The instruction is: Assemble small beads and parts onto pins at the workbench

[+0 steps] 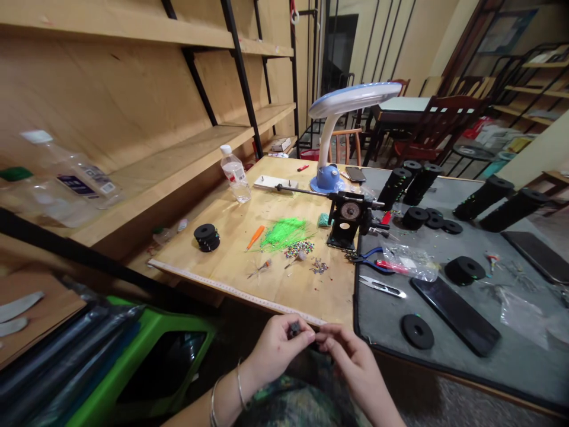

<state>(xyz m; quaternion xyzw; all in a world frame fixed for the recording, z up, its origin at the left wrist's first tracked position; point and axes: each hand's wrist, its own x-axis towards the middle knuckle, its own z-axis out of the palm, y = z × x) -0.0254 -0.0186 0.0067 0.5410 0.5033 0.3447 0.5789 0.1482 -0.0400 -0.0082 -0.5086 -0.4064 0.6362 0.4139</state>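
Note:
My left hand and my right hand meet in front of me, just below the near edge of the wooden board. Between the fingertips of both sits a small dark part; what it is stays too small to tell. On the board beyond lie a bunch of green fibres, a heap of coloured beads, an orange tool and a black spool. A black clamp device with a long rod stands at the board's right edge.
A grey mat to the right carries black discs, black cylinders, thread snips, blue pliers, plastic bags and two dark slabs. A desk lamp and water bottle stand at the back. A green stool is at lower left.

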